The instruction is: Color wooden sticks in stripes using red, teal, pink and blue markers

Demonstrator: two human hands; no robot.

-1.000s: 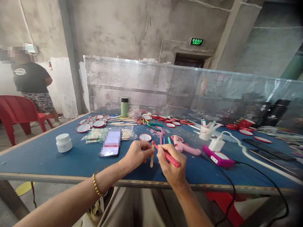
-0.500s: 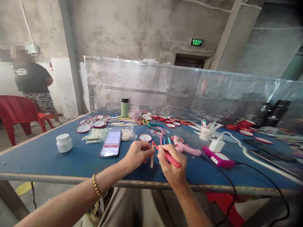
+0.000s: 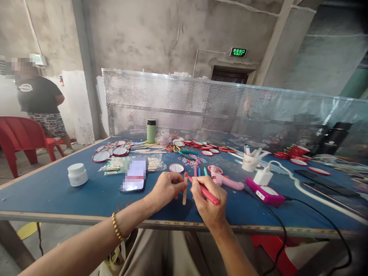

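Observation:
My left hand pinches a wooden craft stick and holds it upright above the blue table. My right hand grips a red marker like a pen, its tip touching the upper part of the stick. Both hands hover near the table's front edge. A phone lies just left of my left hand. A pink glue gun lies just beyond my right hand.
A white jar, bagged sticks, red-rimmed round mirrors, a green bottle, a cup of pens and a pink power bank with cables lie around. A perforated metal screen backs the table. A person stands far left by a red chair.
Hardly anything has moved; both hands keep the same grips, and the marker tip stays against the stick.

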